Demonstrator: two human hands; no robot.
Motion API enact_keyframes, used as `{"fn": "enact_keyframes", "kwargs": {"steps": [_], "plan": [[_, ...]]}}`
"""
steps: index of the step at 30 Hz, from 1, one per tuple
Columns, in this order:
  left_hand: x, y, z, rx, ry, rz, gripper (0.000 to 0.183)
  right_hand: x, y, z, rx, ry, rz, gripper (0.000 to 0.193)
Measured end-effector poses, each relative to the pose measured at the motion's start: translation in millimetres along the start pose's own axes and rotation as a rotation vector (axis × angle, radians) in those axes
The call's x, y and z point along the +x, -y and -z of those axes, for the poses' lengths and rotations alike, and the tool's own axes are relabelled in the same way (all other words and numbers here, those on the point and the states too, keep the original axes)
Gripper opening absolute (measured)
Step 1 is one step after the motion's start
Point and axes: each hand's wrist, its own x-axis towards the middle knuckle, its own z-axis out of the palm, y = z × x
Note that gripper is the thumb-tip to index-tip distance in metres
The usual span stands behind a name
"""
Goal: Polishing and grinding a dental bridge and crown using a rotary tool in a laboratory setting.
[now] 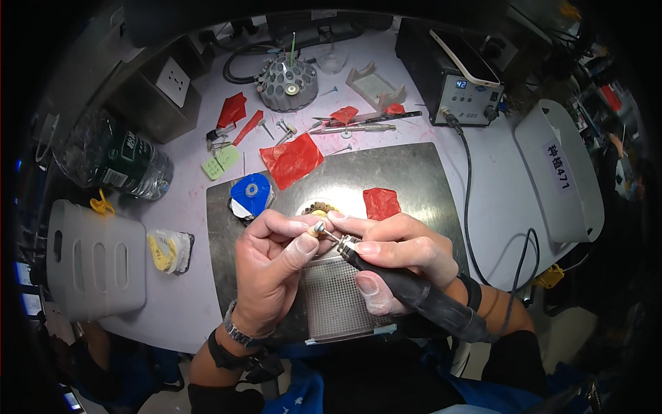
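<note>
White-dusted, pinches small beige piece (pixel 313 232) in left hand (pixel 267 265), grips black cylindrical handpiece (pixel 420 293) in right hand (pixel 410 255). Has squarish red sheet (pixel 381 203) beyond right hand.

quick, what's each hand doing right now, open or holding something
Left hand: closed, pinching a small pale piece between thumb and fingers.
Right hand: closed, holding a black rotary handpiece.
</note>
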Motion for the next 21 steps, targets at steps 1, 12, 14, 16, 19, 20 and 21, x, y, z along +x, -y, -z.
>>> {"fn": "enact_keyframes", "kwargs": {"steps": [1, 12, 14, 16, 19, 20, 21], "plan": [[-0.4, -0.6, -0.6, 0.007, 0.0, 0.002, 0.012, 0.2, 0.5, 0.1, 0.01, 0.002, -0.003, 0.032], [-2.1, -1.4, -0.9, -0.044, 0.009, 0.027, 0.011, 2.1, 6.7, 4.1, 0.022, 0.057, -0.032, 0.028], [-1.5, -2.2, -1.0, -0.041, 0.013, 0.05, 0.01, 3.2, 6.0, 4.9, 0.03, 0.107, -0.031, 0.024], [-1.3, -2.2, -3.3, -0.048, 0.01, 0.053, 0.01, 1.3, 3.1, 2.9, 0.021, 0.07, 0.006, 0.024], [-1.7, -3.8, -3.0, -0.061, 0.004, 0.06, 0.009, 1.5, 8.7, 3.0, 0.011, 0.092, -0.046, 0.024], [-1.6, -4.0, -3.3, -0.071, 0.006, 0.068, 0.009, 0.9, 7.8, 2.9, 0.009, 0.093, -0.046, 0.024], [-1.7, -4.1, -3.8, -0.072, 0.007, 0.068, 0.009, -0.3, 5.8, 2.6, 0.022, 0.07, -0.028, 0.024]]}}
